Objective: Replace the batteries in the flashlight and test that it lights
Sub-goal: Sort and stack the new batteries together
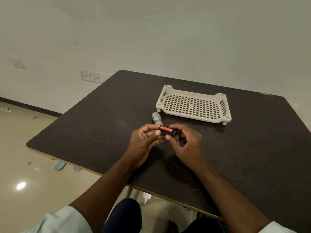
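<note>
- We see both hands meeting just below the middle of the frame, above the dark wood-grain desk.
- The left hand has its fingers curled, thumb and fingertips pinching the left end of a small cylinder — an orange-and-black battery holder, as far as we can tell.
- The right hand grips the cylinder's right, darker end between thumb and forefinger; its other fingers are curled loosely beneath.
- The cylinder lies roughly level between the two hands, tilted slightly down to the right, held clear of the desk.
- Just above the hands, slightly left, a grey flashlight lies on the desk; its lower end is hidden behind the fingers, so we cannot tell whether it is open or capped.
- Right of the flashlight and near it stands a white perforated plastic tray on short feet — right of centre, in the upper half of the desk.
- At mid-left of the frame, white wall sockets sit on the pale wall behind the desk's far corner.
- In the lower left we see glossy beige floor with a bright light reflection, and a pair of pale blue slippers peeking out under the desk's edge.
- Pale sleeves show at the bottom corners.
</note>
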